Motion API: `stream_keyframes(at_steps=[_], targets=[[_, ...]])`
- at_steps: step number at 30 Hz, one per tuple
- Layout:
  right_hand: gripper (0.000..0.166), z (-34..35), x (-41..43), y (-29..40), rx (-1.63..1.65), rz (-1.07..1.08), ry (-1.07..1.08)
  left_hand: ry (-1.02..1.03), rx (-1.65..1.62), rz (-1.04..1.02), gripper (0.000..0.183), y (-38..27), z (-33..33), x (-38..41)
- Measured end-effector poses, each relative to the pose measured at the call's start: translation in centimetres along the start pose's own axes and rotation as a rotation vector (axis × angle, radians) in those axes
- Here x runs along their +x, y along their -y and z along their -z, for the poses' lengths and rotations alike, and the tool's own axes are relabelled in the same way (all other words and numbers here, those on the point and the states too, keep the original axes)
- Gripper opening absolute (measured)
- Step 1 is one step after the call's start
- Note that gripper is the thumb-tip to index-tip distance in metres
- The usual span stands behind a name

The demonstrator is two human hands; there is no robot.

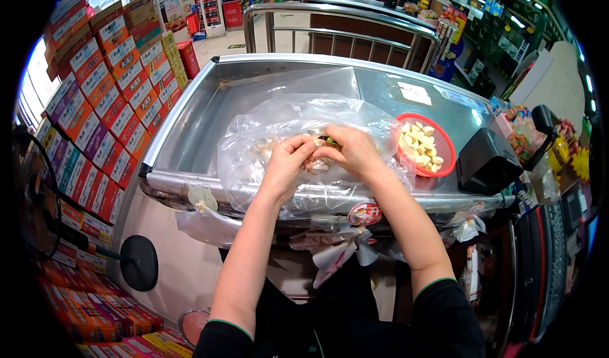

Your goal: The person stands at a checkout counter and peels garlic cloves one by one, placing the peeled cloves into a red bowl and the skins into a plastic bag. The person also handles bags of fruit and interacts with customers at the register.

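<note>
My left hand (289, 160) pinches a small pale piece, apparently a garlic clove, mostly hidden by the fingers. Close against it, my right hand (354, 151) grips a small knife (329, 140) with black and green showing between the fingers. Both hands are over a clear plastic bag (242, 132) spread on the metal counter (185, 120). Papery garlic skins and bits (260, 149) lie on the bag, partly under my hands. Right of my right hand stands a red plastic basket (451, 155) holding many peeled garlic cloves (421, 141).
A black box-shaped device (490, 160) stands right of the basket, with a keyboard (556, 248) nearer me. Plastic bags (333, 251) hang from the counter's front edge. Stacked cartons (104, 105) rise at the left; a metal railing (342, 10) runs behind the counter.
</note>
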State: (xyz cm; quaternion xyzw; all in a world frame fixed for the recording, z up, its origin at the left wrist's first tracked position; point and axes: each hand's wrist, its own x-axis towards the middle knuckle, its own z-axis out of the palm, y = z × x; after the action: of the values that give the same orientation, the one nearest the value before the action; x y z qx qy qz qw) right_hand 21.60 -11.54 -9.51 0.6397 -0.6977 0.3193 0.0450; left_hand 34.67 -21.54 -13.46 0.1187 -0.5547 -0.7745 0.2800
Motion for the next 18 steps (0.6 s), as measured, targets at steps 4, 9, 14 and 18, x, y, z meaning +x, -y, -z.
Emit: stream_keyframes(at_steps=[4,9,14,18], targets=[[0.039,-0.15,-0.17,-0.37,0.056,0.04,-0.01,0.01,-0.013,0.005,0.018,-0.13,-0.03,-0.21],[0.038,-0.29,-0.22,-0.51,0.022,0.116,-0.017,0.042,-0.045,0.016,0.017,-0.24,0.03,-0.31],[0.036,-0.19,-0.22,-0.18,0.058,0.071,-0.045,0.002,-0.077,-0.001,0.015,-0.46,-0.37,-0.5],[0.037,-0.34,-0.12,-0.45,0.066,0.152,-0.082,0.003,-0.045,-0.015,0.015,-0.27,-0.22,-0.36]])
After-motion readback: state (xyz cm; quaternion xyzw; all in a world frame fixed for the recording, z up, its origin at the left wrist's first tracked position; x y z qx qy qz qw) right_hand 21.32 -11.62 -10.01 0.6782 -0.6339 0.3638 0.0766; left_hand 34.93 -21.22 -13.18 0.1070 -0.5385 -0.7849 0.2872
